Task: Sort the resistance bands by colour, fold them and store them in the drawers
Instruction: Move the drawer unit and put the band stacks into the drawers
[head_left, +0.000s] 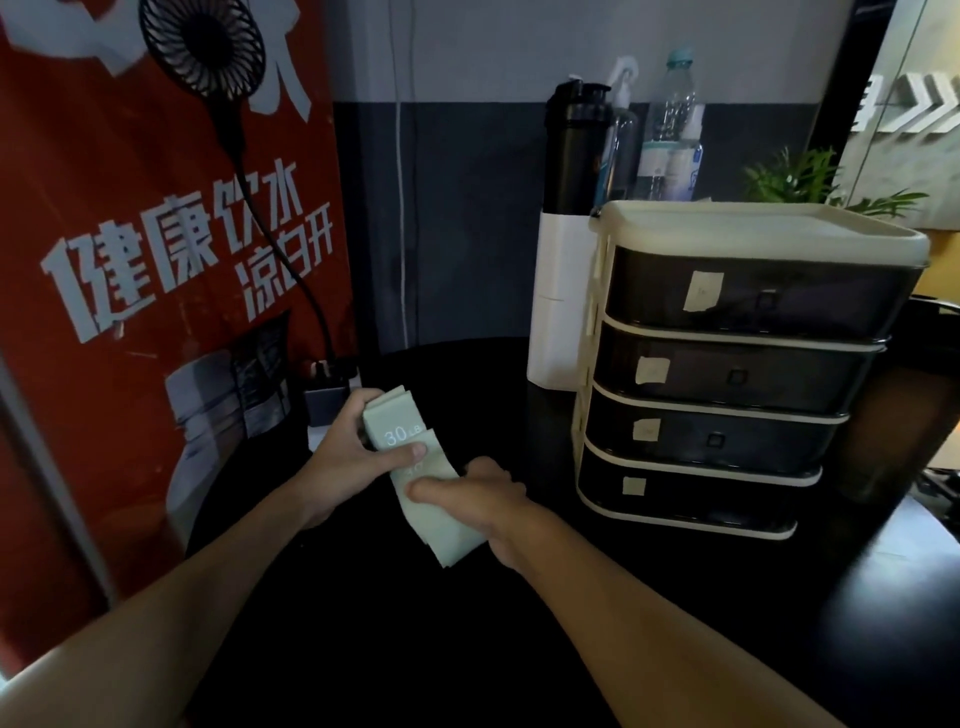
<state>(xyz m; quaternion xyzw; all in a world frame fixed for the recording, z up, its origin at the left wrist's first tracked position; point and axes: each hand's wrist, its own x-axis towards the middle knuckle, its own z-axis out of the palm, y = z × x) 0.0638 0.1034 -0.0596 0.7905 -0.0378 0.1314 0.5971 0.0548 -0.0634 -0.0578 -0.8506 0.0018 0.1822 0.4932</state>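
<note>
Both hands, left hand (358, 449) and right hand (485, 501), grip a pale green resistance band (439, 525) half-folded over the table (675, 613), left of the drawer unit (727, 371); its drawers look closed, so freeing one hand could let the fold spring apart.

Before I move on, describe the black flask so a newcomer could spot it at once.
On the right of the dark table stands a drawer unit with a cream top. A white holder sits against its left side, and the black flask rises above that. The spray bottle and water bottle beside it are clear; only the flask is opaque black.
</note>
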